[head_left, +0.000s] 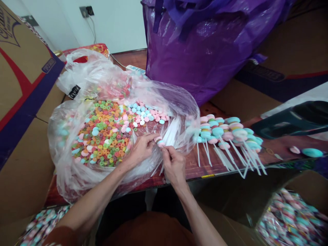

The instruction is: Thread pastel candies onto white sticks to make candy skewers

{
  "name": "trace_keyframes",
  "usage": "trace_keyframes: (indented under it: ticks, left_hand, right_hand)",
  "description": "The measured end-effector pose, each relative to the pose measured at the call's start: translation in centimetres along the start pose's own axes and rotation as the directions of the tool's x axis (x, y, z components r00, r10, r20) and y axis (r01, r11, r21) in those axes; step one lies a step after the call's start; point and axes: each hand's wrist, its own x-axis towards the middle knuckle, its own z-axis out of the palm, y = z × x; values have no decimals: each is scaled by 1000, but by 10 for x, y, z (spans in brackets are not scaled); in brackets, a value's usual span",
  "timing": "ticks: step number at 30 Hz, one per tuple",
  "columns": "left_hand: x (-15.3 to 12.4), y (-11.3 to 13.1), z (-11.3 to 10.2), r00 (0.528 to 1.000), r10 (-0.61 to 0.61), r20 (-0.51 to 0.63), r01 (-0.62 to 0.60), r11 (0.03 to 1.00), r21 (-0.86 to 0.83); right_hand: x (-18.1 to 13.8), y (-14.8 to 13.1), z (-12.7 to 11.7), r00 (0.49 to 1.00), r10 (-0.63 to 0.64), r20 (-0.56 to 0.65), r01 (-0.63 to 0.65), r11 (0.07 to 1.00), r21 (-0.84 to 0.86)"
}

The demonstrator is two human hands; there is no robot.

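Observation:
Between my two hands is a small candy skewer [159, 140] of pink, white and blue pieces. My left hand [145, 146] is closed with its fingertips on the skewer's upper end. Just below, my right hand [174, 163] pinches its lower end; the stick itself is mostly hidden by the fingers. Loose ring candies [107, 133] in orange, green and red lie left of my hands in an opened clear plastic bag [64, 171]. Pink and blue round candies [143, 112] are heaped behind them. Beside my right hand, white sticks [172, 131] lie bundled on the plastic.
Finished-looking candy skewers [230, 133] are piled at the table's right. A purple bag [194, 51] stands behind. Cardboard boxes flank the table, one box [23, 68] at left. Wrapped candies [292, 218] fill an open box at lower right. A dark teal object [289, 119] lies at right.

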Motion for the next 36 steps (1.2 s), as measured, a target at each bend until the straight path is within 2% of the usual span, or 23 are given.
trace_keyframes:
  ticks: [2, 4, 6, 8, 12, 15, 18, 22, 27, 32, 36]
  left_hand:
    - [4, -4, -4, 999, -34, 15, 35, 998, -44]
    - [12, -8, -13, 998, -68, -15, 68, 998, -14]
    - [22, -10, -25, 990, -79, -118, 93, 989, 118]
    - [30, -13, -38, 976, -74, -205, 139, 937, 321]
    - [32, -15, -52, 972, -130, -195, 225, 747, 626]
    - [29, -13, -52, 972, -153, -176, 233, 652, 722]
    - [28, -10, -50, 976, -173, -132, 212, 618, 757]
    - [28, -11, -51, 978, -161, -133, 207, 651, 731]
    - [24, -15, -49, 990, -29, -141, 103, 832, 546]
    - [24, -7, -45, 999, -2, -44, 23, 878, 477]
    - [18, -1, -46, 993, 3, 114, -60, 864, 500]
  right_hand:
    - [1, 0, 0, 1000, -5, 3, 5, 1000, -11]
    - [0, -1, 0, 1000, -12, 9, 13, 1000, -20]
    - [-1, -2, 0, 1000, -19, 9, 19, 1000, -20]
    - [-3, -2, 0, 1000, -19, 9, 19, 1000, -15]
    - [-5, -3, 0, 1000, -13, 19, 13, 1000, -3]
    - [-5, -3, 0, 1000, -14, 20, 14, 1000, 8]
    - [-4, -3, -1, 1000, -16, 24, 16, 1000, 11]
    - [-4, -3, 0, 1000, -16, 22, 16, 1000, 8]
    - [-4, -3, 0, 999, -10, 34, 9, 1000, 12]
    - [-4, -3, -1, 999, -15, 33, 14, 1000, 14]
    - [-4, -3, 0, 999, -9, 42, 9, 1000, 12]
